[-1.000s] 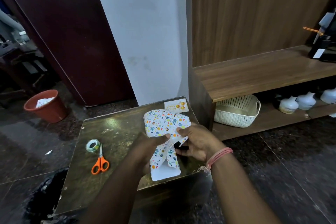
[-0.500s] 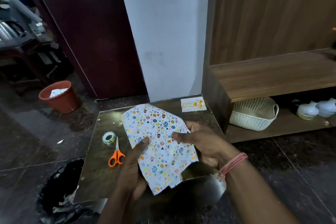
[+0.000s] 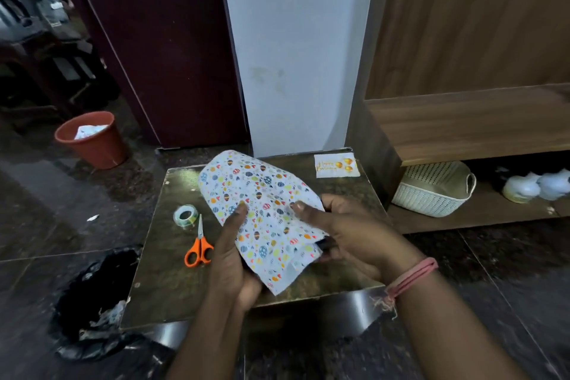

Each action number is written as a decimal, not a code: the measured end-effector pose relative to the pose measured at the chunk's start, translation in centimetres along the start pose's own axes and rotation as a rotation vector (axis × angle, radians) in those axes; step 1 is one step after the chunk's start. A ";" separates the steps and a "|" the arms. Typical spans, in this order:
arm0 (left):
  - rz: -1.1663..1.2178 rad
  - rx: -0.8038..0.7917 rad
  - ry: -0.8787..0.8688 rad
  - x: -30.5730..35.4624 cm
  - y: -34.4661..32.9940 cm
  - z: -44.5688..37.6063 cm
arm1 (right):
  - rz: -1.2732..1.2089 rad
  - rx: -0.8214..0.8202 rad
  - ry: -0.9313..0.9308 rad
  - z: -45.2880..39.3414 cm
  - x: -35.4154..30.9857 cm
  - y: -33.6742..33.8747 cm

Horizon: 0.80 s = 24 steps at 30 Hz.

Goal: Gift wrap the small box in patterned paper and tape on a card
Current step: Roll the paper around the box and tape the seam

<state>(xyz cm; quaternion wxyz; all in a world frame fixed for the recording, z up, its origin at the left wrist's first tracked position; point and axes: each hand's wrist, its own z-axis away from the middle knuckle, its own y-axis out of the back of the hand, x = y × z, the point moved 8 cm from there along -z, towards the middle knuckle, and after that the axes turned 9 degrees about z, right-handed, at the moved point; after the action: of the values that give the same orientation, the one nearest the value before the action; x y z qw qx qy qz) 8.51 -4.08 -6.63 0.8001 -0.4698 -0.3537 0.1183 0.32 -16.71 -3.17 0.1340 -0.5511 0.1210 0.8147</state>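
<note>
Head view. Since a second ago the patterned paper (image 3: 265,219) has gone from a crumpled, narrow bundle with a white flap hanging below the hands to a broad sheet spread printed-side up over the box, which is almost wholly hidden; only a dark sliver (image 3: 324,244) shows at the paper's right edge, and I cannot tell for sure that it is the box. Half a second ago the sheet was already spread; it now curves more smoothly over the top and reaches farther toward the back of the table (image 3: 160,262). The camera has also swung, so the red bin (image 3: 92,140) and the white basket (image 3: 431,191) sit differently in the picture.

The left hand (image 3: 234,256) holds the bundle from the left and below, thumb pressed flat on the printed side, fingers curled under the paper. The right hand (image 3: 342,231) holds the right side, thumb lying on top of the paper, fingers wrapped beneath. A pink band (image 3: 413,276) circles the right wrist. The bundle is held just above the near middle of the table.

The card (image 3: 336,165) lies flat at the table's far right corner, well apart from the hands; gold script on it reads "Happy Birthday", beside small gold balloons. The tape roll (image 3: 185,216) and orange-handled scissors (image 3: 200,244) lie just beside each other left of the hands.
</note>
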 end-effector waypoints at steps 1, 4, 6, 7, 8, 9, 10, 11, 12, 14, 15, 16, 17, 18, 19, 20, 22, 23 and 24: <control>0.010 0.011 -0.015 0.2 0.3 -0.2 | -0.007 -0.017 -0.017 0.2 0.0 0.0; 0.003 0.038 -0.068 0.6 0.7 -0.2 | -0.008 -0.052 -0.057 0.5 0.3 -0.1; -0.016 0.066 -0.122 1.0 1.0 -0.3 | -0.035 -0.052 -0.056 0.4 0.4 0.3; -0.026 0.076 -0.153 1.3 1.1 -0.3 | -0.065 -0.052 -0.045 0.4 0.3 0.7; -0.034 0.084 -0.190 1.6 1.2 -0.4 | -0.109 -0.056 -0.040 0.5 0.1 1.1; -0.042 0.100 -0.217 1.9 1.3 -0.5 | -0.148 -0.061 -0.042 0.6 0.0 1.5; -0.046 0.107 -0.235 2.0 1.4 -0.6 | -0.159 -0.056 -0.055 0.6 0.0 1.8; -0.047 0.103 -0.230 1.9 1.4 -0.7 | -0.142 -0.032 -0.076 0.5 0.4 2.2; -0.051 0.102 -0.217 1.6 1.5 -0.8 | -0.117 0.012 -0.106 0.3 1.0 2.5; -0.051 0.105 -0.185 1.1 1.5 -0.7 | -0.062 0.125 -0.178 -0.1 2.4 3.2; -0.047 0.108 -0.179 1.0 1.5 -0.7 | -0.024 0.172 -0.192 -0.1 2.8 3.5; -0.041 0.105 -0.175 0.9 1.5 -0.6 | 0.025 0.210 -0.178 -0.2 2.8 3.7; -0.031 0.108 -0.178 1.0 1.5 -0.6 | 0.065 0.239 -0.132 -0.3 2.4 3.9; -0.018 0.098 -0.177 1.1 1.5 -0.6 | 0.091 0.259 -0.079 -0.4 1.8 3.8; -0.008 0.086 -0.179 1.2 1.3 -0.6 | 0.071 0.251 -0.034 -0.5 1.2 3.4; -0.004 0.069 -0.178 1.2 1.1 -0.4 | 0.006 0.233 -0.014 -0.6 0.9 2.8; 0.002 0.050 -0.165 1.1 0.9 -0.1 | -0.156 0.192 -0.006 -0.9 0.8 1.5; 0.003 0.031 -0.156 0.8 0.7 0.0 | -0.204 0.169 0.012 -1.1 0.7 1.1; 0.001 0.004 -0.145 0.5 0.4 0.1 | -0.230 0.148 0.026 -1.1 0.6 0.7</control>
<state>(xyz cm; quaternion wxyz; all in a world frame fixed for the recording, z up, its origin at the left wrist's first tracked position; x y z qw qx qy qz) 8.92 -3.55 -6.71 0.7733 -0.4587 -0.4102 0.1529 0.82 -17.70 -4.09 0.2654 -0.5604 0.1183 0.7756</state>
